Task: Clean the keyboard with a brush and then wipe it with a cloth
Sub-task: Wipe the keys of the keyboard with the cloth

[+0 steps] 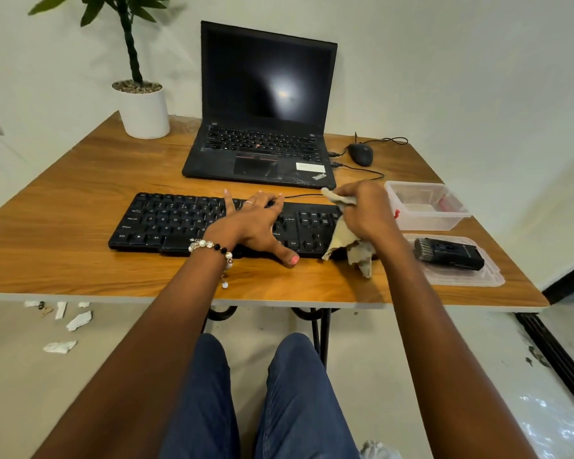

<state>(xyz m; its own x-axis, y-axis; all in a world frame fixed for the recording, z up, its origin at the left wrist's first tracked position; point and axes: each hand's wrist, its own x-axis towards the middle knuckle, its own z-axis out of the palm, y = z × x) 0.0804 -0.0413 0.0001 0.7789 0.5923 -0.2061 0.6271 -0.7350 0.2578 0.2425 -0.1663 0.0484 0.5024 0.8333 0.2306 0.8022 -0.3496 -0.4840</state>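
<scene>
Keyboard [166, 223], black and corded, lies across the middle of the wooden tabletop [80, 180], just in front of the laptop [262, 127]. At the far left corner stands a plant [140, 94] in a white pot. The laptop is open, its screen dark, and sits behind the keyboard, close to it but apart.

On the keyboard's middle rests the left hand [252, 223], palm down. Its fingers [227, 198] are straight and spread over the keys, gripping nothing, and the thumb reaches over the front edge onto the tabletop. A ring shows on one finger and a bead bracelet [209, 248] on the wrist.

Over the keyboard's right end is the right hand [365, 210]. Its fingers are curled round a pale, crumpled cloth [343, 235], which is bunched in the grip; one corner sticks out above the hand and the loose rest hangs over the keys and front edge onto the tabletop.

Behind this hand, to the right of the laptop, lies a black mouse [361, 154] with its cord looped. Further right sits a clear plastic box [444, 223], and in front of that its flat lid [478, 279], with the black brush [448, 253] lying on it, well apart from the keyboard.

Below the tabletop, the person's legs in blue trousers show, and white scraps [77, 321] lie on the floor at left.
</scene>
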